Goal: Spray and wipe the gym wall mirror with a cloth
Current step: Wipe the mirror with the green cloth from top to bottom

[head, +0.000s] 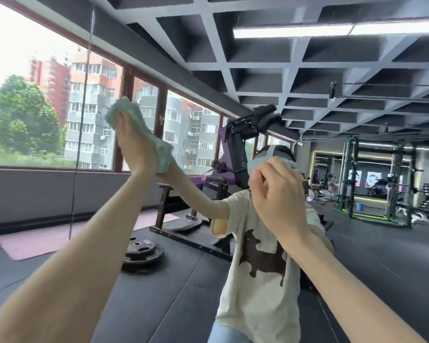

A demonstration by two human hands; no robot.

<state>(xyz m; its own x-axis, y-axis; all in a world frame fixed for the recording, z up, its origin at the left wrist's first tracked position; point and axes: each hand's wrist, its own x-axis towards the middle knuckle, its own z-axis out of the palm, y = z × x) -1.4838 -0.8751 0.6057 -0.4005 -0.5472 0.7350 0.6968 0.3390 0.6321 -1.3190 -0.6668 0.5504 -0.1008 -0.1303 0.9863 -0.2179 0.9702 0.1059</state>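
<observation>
We note the left hand point(134, 147) is nearer: fingers straight, pressed together, flattening the cloth point(130, 111) on the mirror point(35, 189). Cloth lies beyond the fingers, long axis along them. Right hand point(275, 191) curled; contents we cannot tell.

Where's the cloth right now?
Head view, left of centre: the green cloth is pressed flat against the mirror under the left hand, just right of the vertical mirror seam.

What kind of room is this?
It looks like a gym. Weight plates are stacked on the dark floor, a purple weight machine stands by the windows, and green lifting racks stand farther back.
</observation>
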